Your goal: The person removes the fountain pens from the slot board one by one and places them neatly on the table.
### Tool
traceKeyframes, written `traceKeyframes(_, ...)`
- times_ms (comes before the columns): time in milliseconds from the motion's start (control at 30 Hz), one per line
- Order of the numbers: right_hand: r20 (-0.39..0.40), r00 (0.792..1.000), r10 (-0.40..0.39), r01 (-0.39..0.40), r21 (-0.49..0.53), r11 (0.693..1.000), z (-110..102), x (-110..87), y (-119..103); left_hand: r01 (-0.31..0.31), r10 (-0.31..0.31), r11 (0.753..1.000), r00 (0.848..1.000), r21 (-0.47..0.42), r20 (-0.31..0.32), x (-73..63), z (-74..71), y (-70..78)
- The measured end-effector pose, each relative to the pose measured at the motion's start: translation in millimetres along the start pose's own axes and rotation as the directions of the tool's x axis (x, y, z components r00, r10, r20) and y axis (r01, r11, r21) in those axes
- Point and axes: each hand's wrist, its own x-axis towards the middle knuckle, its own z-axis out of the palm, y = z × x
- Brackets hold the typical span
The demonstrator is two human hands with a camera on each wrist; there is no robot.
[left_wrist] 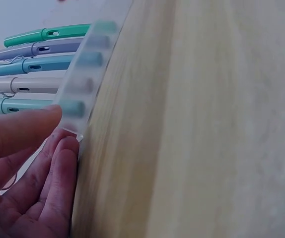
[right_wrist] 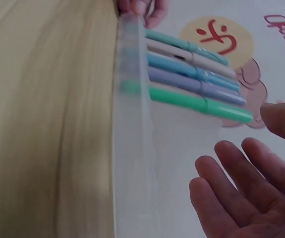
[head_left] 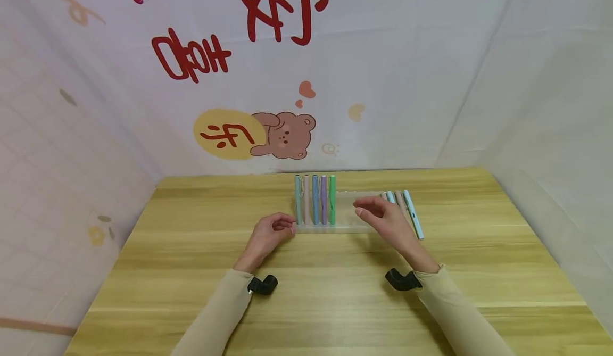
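Observation:
A clear pen stand (head_left: pixel 351 229) lies across the back of the table. Upright in its left half stand several capped pens: a mint pen (head_left: pixel 298 201), a pale pink pen (head_left: pixel 307 201), a blue pen (head_left: pixel 315 201), a purple pen (head_left: pixel 324 201) and a green pen (head_left: pixel 332 201). My left hand (head_left: pixel 269 234) pinches the stand's left end corner, its thumb beside the mint pen's lower end in the left wrist view. Over the stand's right half hovers my right hand (head_left: pixel 387 224), fingers apart and loosely bent, holding nothing, as the right wrist view confirms.
Beyond the right hand, a light blue pen (head_left: pixel 414 215) lies slanted on the wooden table (head_left: pixel 330 303), beside several brownish and blue pens partly hidden by that hand. A white printed cloth (head_left: pixel 407 68) rises behind the table and at both sides.

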Motion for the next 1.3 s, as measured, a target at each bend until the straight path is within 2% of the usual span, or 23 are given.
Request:
traceKeyframes(167, -0.001, 1.0, 0.001, -0.001, 0.002, 1.0, 23.7, 9.7, -3.9, -0.004, 0.004, 1.0, 1.0, -0.002, -0.009, -1.9, -0.1, 1.1)
traceKeyframes(300, 0.01, 0.999, 0.031, -0.031, 0.016, 0.999, 33.9, 13.8, -3.5, 0.004, -0.004, 1.0, 1.0, 0.012, -0.015, -3.3, 0.6, 0.9)
traceKeyframes(467, 0.004, 0.999, 0.044, -0.043, -0.023, 0.999, 36.4, 18.0, -1.0, -0.003, 0.002, 1.0, 1.0, 0.002, 0.009, -2.0, 3.0, 4.7)
traceKeyframes(633, -0.03, 0.998, 0.047, -0.049, -0.071, 0.996, 38.8, 24.9, 1.0, -0.022, 0.022, 1.0, 1.0, 0.002, 0.0, 0.9, 3.1, 7.3)
traceKeyframes(933, -0.025, 0.999, 0.046, -0.048, -0.098, 0.994, 48.6, 36.8, 0.0, -0.003, 0.003, 1.0, 1.0, -0.018, 0.003, 2.9, -3.0, 7.3)
traceKeyframes(1100, -0.027, 0.998, 0.048, -0.051, -0.119, 0.992, 53.7, 40.0, 1.3, -0.003, 0.003, 1.0, 1.0, -0.03, 0.01, 3.7, -3.3, 4.8)
traceKeyframes(1300, -0.042, 0.998, 0.042, -0.046, -0.119, 0.992, 57.6, 38.1, 2.2, 0.01, -0.011, 1.0, 1.0, -0.023, -0.01, 0.3, -1.7, -0.2)
